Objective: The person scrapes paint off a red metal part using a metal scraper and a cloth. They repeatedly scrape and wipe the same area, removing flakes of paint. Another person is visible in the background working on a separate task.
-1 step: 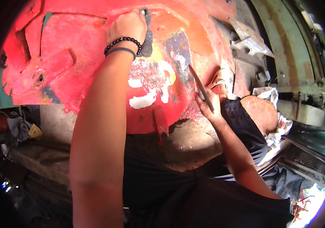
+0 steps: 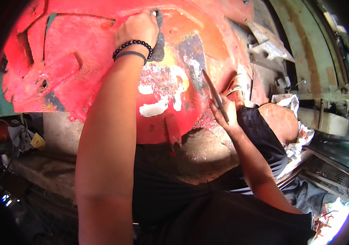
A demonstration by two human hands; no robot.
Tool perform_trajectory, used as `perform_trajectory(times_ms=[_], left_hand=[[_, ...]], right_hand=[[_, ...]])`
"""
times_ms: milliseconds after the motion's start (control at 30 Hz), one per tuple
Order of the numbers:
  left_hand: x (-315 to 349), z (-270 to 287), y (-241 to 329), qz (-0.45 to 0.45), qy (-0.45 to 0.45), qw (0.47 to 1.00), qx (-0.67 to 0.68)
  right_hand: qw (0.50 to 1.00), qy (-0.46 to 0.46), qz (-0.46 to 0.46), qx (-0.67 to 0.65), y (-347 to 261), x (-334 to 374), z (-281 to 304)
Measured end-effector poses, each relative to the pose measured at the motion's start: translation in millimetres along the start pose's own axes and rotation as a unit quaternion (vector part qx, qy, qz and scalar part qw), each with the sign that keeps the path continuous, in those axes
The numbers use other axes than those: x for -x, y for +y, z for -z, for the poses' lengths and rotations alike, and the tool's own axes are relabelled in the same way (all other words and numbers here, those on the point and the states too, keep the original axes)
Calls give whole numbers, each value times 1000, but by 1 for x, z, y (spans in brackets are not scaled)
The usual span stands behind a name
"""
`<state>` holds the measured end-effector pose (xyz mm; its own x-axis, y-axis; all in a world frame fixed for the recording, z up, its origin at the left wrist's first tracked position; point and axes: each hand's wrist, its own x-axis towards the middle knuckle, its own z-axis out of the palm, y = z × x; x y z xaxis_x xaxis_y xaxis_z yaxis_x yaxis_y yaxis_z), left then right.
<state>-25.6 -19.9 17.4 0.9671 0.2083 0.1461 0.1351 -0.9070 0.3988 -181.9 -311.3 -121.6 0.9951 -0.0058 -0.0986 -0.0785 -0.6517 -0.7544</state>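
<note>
A large red metal panel (image 2: 80, 36) with worn paint spreads out before me. My left hand (image 2: 135, 30), wearing a black bead bracelet and a dark band, is closed around a dark grey cloth (image 2: 159, 47) on the panel's far part. In my right hand (image 2: 226, 112) is a long, narrow, pointed blade-like tool (image 2: 211, 85); its exact kind is unclear. Its tip points up and left beside a bare grey patch (image 2: 192, 55). White filler-like smears (image 2: 155, 107) and scraped, mottled paint lie between my hands.
My sandalled foot (image 2: 235, 85) rests right of the panel. An angular metal piece (image 2: 266, 43) lies at the far right, near a rusty green metal frame (image 2: 301, 45). Crumpled foil-like sheet (image 2: 301, 143) and a grey cloth with a yellow piece (image 2: 37, 141) lie at the sides.
</note>
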Motion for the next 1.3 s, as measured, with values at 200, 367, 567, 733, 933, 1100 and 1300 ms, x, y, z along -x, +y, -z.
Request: perform_trajectory(times_ms=[200,367,567,733,933,1100,1300], left_hand=[[-3,-1,-4,3,-6,1000,7],[-8,-4,-2,5,-7,1000,2],[-5,-1,1,0,4,1000,-1],[-6,-3,-2,-1,7,1000,12],[-6,-2,0,-1,10,1000,-3],[-5,-1,1,8,8,1000,8],[-7,-3,-1,1,11,1000,-1]], right_hand=[[983,-36,-40,173,11,-1,-11],[995,11,-9,102,-6,-2,-9],[995,4,-17,94,-5,-23,-16],[991,-22,-5,131,6,-12,-16],[994,-16,0,105,0,-17,-11],[992,-43,-28,112,2,-16,-18],[995,-3,-25,100,-2,-24,-19]])
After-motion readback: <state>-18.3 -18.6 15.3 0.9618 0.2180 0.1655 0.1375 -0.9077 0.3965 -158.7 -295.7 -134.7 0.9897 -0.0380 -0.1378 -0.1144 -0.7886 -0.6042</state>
